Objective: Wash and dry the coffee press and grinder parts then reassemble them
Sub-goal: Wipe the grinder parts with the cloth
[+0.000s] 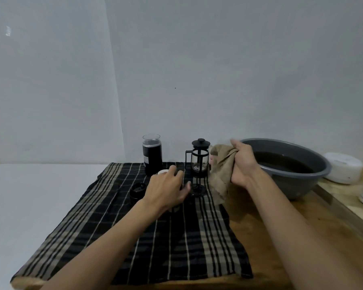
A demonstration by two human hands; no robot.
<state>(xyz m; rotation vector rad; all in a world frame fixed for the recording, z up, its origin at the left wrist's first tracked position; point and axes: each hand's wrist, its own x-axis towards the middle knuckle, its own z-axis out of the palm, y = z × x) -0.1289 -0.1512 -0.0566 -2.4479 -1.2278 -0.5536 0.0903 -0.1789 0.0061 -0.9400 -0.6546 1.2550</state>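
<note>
Head view: right hand (242, 162) grips cloth (220, 172) nr coffee press (199, 159).

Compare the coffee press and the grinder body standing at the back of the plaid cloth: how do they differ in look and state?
The coffee press has a side handle and a knobbed lid; the grinder body has neither. The press shows clear glass inside a black frame, whereas the grinder is solid black below with a clear section on top. The press stands nearer the grey basin; the grinder is further left. Both stand upright on the plaid cloth, untouched by either hand.
</note>
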